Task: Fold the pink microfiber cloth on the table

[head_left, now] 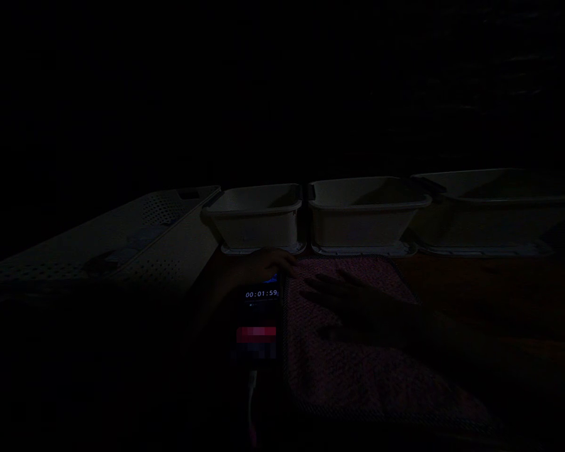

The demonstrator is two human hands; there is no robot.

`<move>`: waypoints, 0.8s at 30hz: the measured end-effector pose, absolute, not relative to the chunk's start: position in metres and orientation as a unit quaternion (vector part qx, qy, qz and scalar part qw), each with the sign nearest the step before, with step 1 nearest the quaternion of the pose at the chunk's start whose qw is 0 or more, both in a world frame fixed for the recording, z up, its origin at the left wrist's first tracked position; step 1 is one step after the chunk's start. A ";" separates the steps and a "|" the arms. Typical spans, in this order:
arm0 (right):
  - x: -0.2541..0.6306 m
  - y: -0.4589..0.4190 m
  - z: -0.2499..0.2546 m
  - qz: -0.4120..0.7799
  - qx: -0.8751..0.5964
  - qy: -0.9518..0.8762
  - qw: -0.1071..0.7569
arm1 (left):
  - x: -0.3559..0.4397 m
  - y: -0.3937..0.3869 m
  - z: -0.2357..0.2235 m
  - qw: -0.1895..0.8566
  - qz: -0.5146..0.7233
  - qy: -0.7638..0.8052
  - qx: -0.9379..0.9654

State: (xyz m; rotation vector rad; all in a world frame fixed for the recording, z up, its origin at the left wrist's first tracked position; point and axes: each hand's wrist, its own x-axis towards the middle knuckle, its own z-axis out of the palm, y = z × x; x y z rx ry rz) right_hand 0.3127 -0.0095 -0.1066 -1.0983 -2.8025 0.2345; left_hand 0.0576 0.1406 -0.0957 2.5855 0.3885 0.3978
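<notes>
Dimly, a pale cable runs up toward the near end of a lit phone, whose long axis points away. Just right of it, a pinkish cloth lies on the counter, its left edge running away too; which side is longer, I can't tell. The right hand is spread over it, fingers pointing left. Left hand reaches its far left corner; whether it pinches, I can't tell. Beyond stand three pale bins.
</notes>
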 end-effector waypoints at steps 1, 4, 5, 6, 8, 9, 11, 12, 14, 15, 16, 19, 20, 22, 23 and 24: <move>0.313 -0.010 -0.107 0.076 -0.361 -0.927 0.062 | 0.057 0.143 -0.098 0.245 0.143 0.142 0.949; 0.311 -0.013 -0.104 0.062 -0.342 -0.935 0.074 | 0.054 0.147 -0.102 0.247 0.144 0.138 0.948; 0.309 -0.015 -0.102 0.058 -0.330 -0.939 0.079 | 0.053 0.147 -0.103 0.249 0.145 0.138 0.947; 0.308 -0.018 -0.100 0.059 -0.318 -0.943 0.080 | 0.053 0.146 -0.102 0.252 0.147 0.139 0.946; 0.305 -0.023 -0.097 0.073 -0.294 -0.950 0.076 | 0.053 0.143 -0.099 0.258 0.145 0.146 0.944; 0.303 -0.026 -0.096 0.083 -0.284 -0.952 0.071 | 0.054 0.140 -0.097 0.261 0.141 0.148 0.943; 0.300 -0.031 -0.095 0.101 -0.272 -0.955 0.066 | 0.056 0.135 -0.091 0.264 0.132 0.156 0.943; 0.299 -0.033 -0.094 0.108 -0.266 -0.955 0.069 | 0.057 0.133 -0.089 0.263 0.131 0.158 0.943; 0.297 -0.035 -0.093 0.124 -0.257 -0.955 0.081 | 0.058 0.131 -0.087 0.262 0.134 0.163 0.942; 0.296 -0.037 -0.092 0.133 -0.251 -0.955 0.089 | 0.058 0.131 -0.087 0.262 0.135 0.164 0.941; 0.295 -0.038 -0.091 0.144 -0.244 -0.954 0.097 | 0.058 0.132 -0.088 0.263 0.135 0.165 0.941; 0.291 -0.041 -0.086 0.169 -0.213 -0.957 0.101 | 0.057 0.136 -0.091 0.267 0.134 0.160 0.941; 0.290 -0.043 -0.085 0.173 -0.203 -0.959 0.100 | 0.057 0.136 -0.092 0.267 0.134 0.160 0.941; 0.287 -0.046 -0.083 0.178 -0.188 -0.961 0.097 | 0.057 0.136 -0.091 0.263 0.130 0.163 0.942; 0.286 -0.047 -0.083 0.180 -0.183 -0.962 0.097 | 0.057 0.135 -0.090 0.260 0.128 0.165 0.943; 0.285 -0.049 -0.082 0.182 -0.179 -0.962 0.097 | 0.058 0.134 -0.090 0.259 0.127 0.166 0.943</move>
